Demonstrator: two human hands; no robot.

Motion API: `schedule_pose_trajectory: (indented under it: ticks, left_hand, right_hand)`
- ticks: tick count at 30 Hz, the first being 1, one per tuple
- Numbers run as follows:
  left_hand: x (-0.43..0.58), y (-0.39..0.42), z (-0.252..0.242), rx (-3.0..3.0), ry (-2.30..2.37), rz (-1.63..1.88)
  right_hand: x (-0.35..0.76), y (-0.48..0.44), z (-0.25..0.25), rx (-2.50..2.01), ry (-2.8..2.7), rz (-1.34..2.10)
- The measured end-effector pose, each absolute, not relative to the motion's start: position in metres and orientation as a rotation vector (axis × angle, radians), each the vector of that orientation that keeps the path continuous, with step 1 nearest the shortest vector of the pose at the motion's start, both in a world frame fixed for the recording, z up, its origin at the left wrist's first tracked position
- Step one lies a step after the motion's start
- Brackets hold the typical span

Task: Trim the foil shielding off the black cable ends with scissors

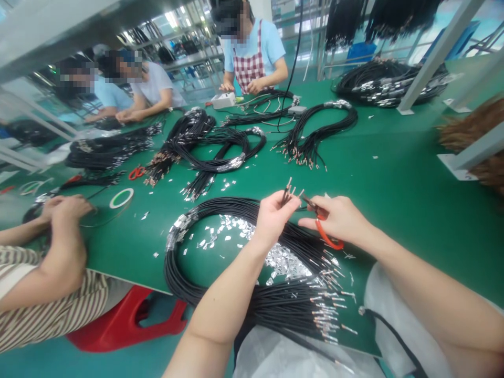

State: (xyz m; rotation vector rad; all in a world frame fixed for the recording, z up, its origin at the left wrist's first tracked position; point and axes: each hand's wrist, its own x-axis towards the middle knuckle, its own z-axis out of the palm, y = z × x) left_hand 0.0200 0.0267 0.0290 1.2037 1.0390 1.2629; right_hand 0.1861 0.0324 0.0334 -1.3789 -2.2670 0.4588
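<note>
My left hand (274, 218) pinches a few black cables close to their stripped ends (290, 188), which stick up above the fingers. Close on the right, my right hand (339, 218) grips a pair of scissors (327, 235) with orange-red handles, its blades pointing at the cable ends. Below both hands a large coiled bundle of black cables (192, 281) lies on the green table, with its pale, stripped ends fanned out at the lower right. Silvery foil scraps (289, 262) are scattered inside the coil.
More cable bundles (220, 152) lie across the green table (394, 199). A tape roll (122, 198) and red scissors (136, 172) are left of centre. A person in striped clothing (59, 262) works at left beside a red stool (118, 325); others sit opposite. Metal posts (437, 58) stand right.
</note>
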Motion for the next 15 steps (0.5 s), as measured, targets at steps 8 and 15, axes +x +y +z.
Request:
schedule_pose_trajectory:
  ticks: [8, 15]
  left_hand:
    - [0.0214, 0.0253, 0.0289, 1.245, 1.051, 1.247]
    - [0.0178, 0.0266, 0.0336, 1.167, 1.014, 1.259]
  right_hand:
    - [0.1865, 0.0301, 0.0365, -1.38, -2.302, 0.44]
    - [0.188, 0.0333, 0.0316, -1.355, -2.295, 0.485]
